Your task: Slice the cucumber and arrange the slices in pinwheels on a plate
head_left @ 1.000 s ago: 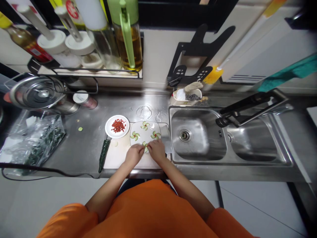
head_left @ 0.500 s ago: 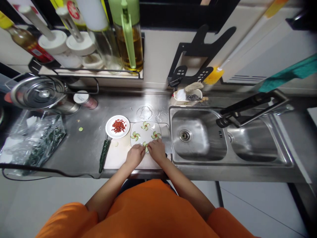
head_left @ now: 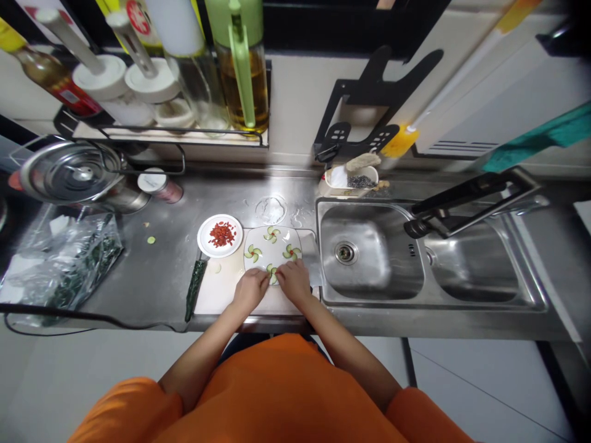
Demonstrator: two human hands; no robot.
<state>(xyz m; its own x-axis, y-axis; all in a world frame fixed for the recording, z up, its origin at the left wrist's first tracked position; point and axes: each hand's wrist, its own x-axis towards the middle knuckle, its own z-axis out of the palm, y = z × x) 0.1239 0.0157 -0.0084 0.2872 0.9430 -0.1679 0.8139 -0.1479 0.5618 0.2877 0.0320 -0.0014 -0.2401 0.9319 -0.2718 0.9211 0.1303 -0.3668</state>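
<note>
Plate (head_left: pixel 273 249): it is white with a thin dark rim, it lies upon the cutting board (head_left: pixel 220 300) in front of the person, and it bears four small flowers of cucumber slices, one toward each side
Front flower (head_left: pixel 271 271): it lies at the near side of the plate, between the fingertips of both hands and slightly ahead of them; its outline is nearly round, so I find no clear long axis
Left hand (head_left: pixel 250 289): the fingers are bent and the tips brought together at the left edge of this flower; whether they pinch a slice, I cannot tell
Right hand (head_left: pixel 294 282): the fingers are curled above the near right corner of the plate, the tips at the right edge of the same flower; what they grasp, if anything, is hidden
Nearer hand: the two come from opposite sides and seem about equally near to the flower
Right flower (head_left: pixel 291 252): it has a red middle and lies just beyond the right hand
Red pieces (head_left: pixel 222 234): they are in a round white dish (head_left: pixel 202 242), beyond the left hand and to its left
Cucumber (head_left: pixel 195 289): it is left of the left hand, its long axis pointing away from the person, with the far end leaning to the right
</note>
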